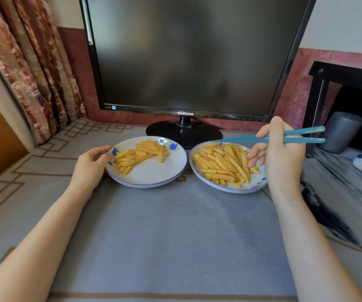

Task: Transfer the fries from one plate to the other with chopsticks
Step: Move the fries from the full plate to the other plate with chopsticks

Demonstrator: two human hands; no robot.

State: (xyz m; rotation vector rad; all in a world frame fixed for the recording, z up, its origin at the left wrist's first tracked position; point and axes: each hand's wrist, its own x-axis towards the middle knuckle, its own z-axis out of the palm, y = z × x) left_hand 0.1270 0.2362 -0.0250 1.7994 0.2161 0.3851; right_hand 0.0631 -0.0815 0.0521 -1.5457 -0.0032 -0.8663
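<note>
Crinkle-cut orange fries heaped on right plate, smaller pile on left plate; both round, glossy white, blue-rimmed, side by side on grey cloth-covered counter. Teal chopsticks pinched in right hand, fingers curled round them, tips nearly together over right plate's far rim, hand above its right edge. Left hand gripping left plate's rim, fingers curled. Black monitor behind

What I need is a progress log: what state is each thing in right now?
Left plate: smaller pile of fries, rim held by left hand.
Right plate: larger pile of fries.
Chopsticks: held by right hand, tips together over right plate, holding no fry.
Monitor: screen dark.
Grey cup: upright.
</note>
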